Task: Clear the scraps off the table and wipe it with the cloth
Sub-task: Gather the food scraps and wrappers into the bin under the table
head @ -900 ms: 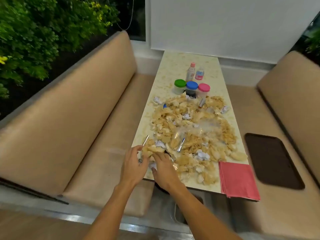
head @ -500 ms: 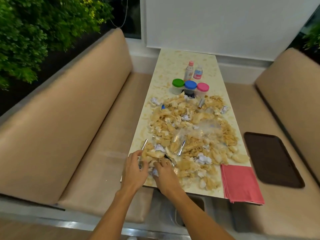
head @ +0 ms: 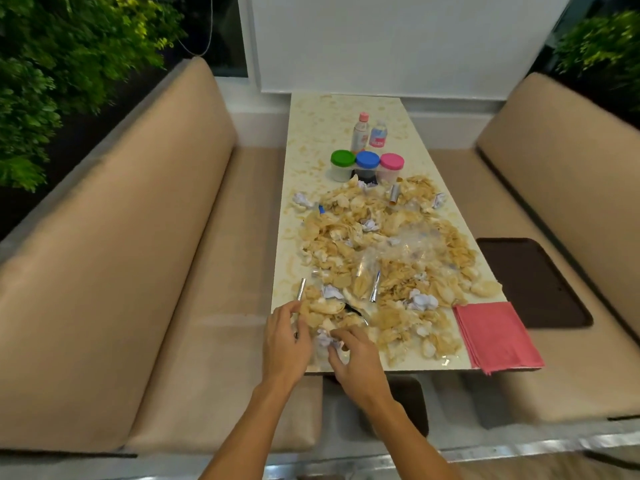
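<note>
A big pile of chip scraps (head: 384, 247) covers the near half of the pale table (head: 311, 140), mixed with crumpled paper balls (head: 420, 301), foil tubes (head: 375, 292) and clear plastic wrap (head: 408, 244). A folded pink cloth (head: 495, 336) lies at the near right corner. At the near left corner, my left hand (head: 285, 344) cups the scraps at the table's edge with curled fingers. My right hand (head: 358, 358) is beside it, fingers curled on a crumpled paper ball (head: 323, 337). A dark utensil (head: 353, 310) pokes out of the pile just beyond my hands.
Three jars with green (head: 342, 165), blue (head: 367, 164) and pink (head: 391, 166) lids and two small bottles (head: 360, 133) stand mid-table. Tan benches (head: 138, 258) flank the table; a dark tray (head: 530, 282) lies on the right seat. A dark bin (head: 410, 400) sits under the near edge.
Both hands have drawn back toward the near edge, raking scraps and a paper ball with them. The view has shifted a little closer to the table.
</note>
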Motion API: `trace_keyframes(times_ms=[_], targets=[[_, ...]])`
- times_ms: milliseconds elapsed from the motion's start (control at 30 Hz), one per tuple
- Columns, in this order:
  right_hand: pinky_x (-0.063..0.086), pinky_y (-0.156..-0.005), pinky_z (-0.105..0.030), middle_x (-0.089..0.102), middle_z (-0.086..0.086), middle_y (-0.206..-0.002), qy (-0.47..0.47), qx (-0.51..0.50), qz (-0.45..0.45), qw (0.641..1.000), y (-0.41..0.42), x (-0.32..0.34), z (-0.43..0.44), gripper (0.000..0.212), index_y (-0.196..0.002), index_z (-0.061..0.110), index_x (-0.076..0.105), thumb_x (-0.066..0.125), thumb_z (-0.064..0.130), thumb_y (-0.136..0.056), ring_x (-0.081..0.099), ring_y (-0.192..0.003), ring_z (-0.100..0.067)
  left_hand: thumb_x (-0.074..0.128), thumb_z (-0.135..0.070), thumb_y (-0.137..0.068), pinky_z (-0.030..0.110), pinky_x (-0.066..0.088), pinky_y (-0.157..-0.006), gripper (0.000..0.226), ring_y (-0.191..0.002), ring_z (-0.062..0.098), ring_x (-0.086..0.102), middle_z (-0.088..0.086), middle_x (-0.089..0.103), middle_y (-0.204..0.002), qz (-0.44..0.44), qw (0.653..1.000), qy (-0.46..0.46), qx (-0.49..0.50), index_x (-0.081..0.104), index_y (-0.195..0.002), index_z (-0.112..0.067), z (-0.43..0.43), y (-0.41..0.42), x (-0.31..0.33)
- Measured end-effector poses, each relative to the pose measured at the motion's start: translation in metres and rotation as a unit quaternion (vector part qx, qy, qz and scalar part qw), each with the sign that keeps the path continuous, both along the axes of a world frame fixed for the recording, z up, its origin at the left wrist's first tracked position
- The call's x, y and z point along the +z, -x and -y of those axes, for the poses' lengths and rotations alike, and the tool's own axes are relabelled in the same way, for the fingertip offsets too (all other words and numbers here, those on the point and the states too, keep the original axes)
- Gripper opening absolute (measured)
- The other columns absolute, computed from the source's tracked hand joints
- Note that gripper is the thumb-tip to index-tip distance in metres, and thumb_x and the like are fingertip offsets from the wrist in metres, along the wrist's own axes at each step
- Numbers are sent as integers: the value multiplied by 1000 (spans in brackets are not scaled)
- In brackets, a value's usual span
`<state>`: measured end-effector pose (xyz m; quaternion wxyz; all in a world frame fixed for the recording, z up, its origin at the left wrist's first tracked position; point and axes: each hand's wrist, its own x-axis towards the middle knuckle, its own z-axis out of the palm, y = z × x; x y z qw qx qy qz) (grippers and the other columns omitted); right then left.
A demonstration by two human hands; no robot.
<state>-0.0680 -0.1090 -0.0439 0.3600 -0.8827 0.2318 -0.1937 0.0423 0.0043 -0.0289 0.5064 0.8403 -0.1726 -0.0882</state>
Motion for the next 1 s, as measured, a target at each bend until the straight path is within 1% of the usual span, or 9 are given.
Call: trace_keyframes(times_ms=[67,167,300,400,500,667,767,867,1000], targets=[[45,-82,-14,62,9,-105,-14,-21,23,999,4,6,-5,17,-112,17,74,69,20,-96,58,-91,-4,51,-21,-107,25,50,-97,29,-119,-7,51,-15,60,-125,-9,1000,24,-5,62,-131,-29,0,0,3],[45,-78,-12,64,13,-106,-44,-45,55,996,4,21,-15,18,-114,20,73,72,22,-96,61,-89,-9,51,-18,-108,9,46,-89,25,-115,-2,59,-14,67,-120,-23,997,75,-1,69,-122,-28,0,1,14],[48,-74,-17,65,13,-108,-84,-33,91,992,-6,38,-33,19,-115,25,72,70,20,-97,63,-90,-13,47,-21,-110,27,55,-85,31,-99,9,71,-12,77,-103,-180,970,162,0,77,-106,-29,2,-3,26],[50,-79,-21,65,14,-110,-102,-16,88,991,-16,39,-48,20,-119,26,71,67,21,-99,62,-95,-12,47,-23,-110,35,58,-82,35,-97,17,72,-8,78,-104,-255,945,204,7,81,-100,-19,0,-4,30],[49,-82,-21,67,17,-109,-115,-12,60,991,-24,35,-65,23,-122,27,70,65,23,-99,61,-95,-10,48,-24,-110,37,59,-78,37,-97,17,73,0,78,-104,-279,935,219,27,80,-95,-12,-5,-6,29],[48,-83,-15,69,13,-111,-189,5,32,981,-28,33,-82,34,-127,36,69,65,17,-99,63,-102,-7,41,-39,-113,34,56,-67,51,-70,18,71,3,75,-79,-275,939,169,121,76,-86,-12,-20,-19,16],[49,-84,-19,70,20,-109,-179,9,41,983,-26,30,-86,36,-121,34,71,62,7,-98,63,-103,-11,39,-43,-113,32,49,-62,56,-61,19,63,4,70,-70,-266,938,159,154,72,-84,-9,-29,-30,9],[48,-87,-23,66,22,-107,-137,-46,16,989,-24,20,-81,34,-115,33,69,60,6,-95,60,-102,-8,40,-46,-112,31,42,-54,58,-54,21,52,5,65,-65,-282,927,176,173,67,-80,-7,-35,-36,5],[46,-95,-26,53,11,-122,-9,-48,-42,998,-30,6,-68,34,-128,27,63,62,13,-97,49,-112,-11,43,-50,-110,30,40,-51,58,-51,19,47,7,61,-65,-301,920,171,182,65,-77,-8,-38,-37,2]])
